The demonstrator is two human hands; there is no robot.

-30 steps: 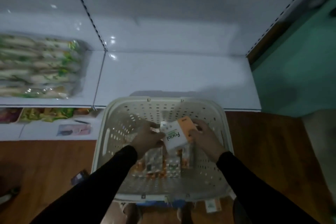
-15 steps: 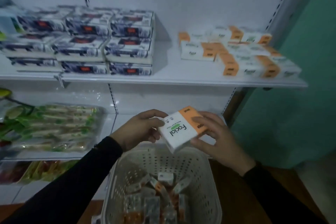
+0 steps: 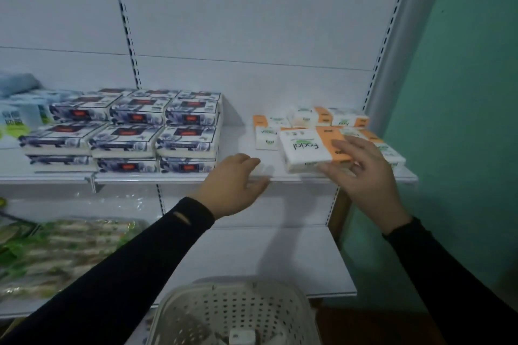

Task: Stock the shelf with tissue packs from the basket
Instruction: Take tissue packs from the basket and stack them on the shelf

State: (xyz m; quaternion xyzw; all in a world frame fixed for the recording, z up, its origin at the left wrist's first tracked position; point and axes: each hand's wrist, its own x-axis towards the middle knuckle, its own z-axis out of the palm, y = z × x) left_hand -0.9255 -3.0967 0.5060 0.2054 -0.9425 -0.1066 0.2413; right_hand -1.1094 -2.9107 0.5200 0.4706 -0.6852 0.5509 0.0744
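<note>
A white and orange tissue pack (image 3: 304, 150) marked "facial" lies at the front of the upper shelf (image 3: 126, 178). My right hand (image 3: 364, 176) rests on it with spread, straight fingers over the orange band and the thumb along its front face. My left hand (image 3: 234, 186) hovers at the shelf's front edge, loosely curled, holding nothing. More orange and white packs (image 3: 305, 120) lie behind and to the right of it. The cream perforated basket (image 3: 196, 290) stands below, with one small pack (image 3: 242, 337) showing inside.
Stacks of blue and white tissue packs (image 3: 134, 131) fill the shelf's left half. A bare gap (image 3: 241, 143) separates them from the orange packs. The lower shelf (image 3: 252, 255) holds green wrapped goods (image 3: 56, 249) at the left. A green wall (image 3: 462, 120) bounds the right.
The view has lifted from the basket to the upper shelf. The pack, held in both hands before, now lies on the shelf. My left hand has let go and drawn left.
</note>
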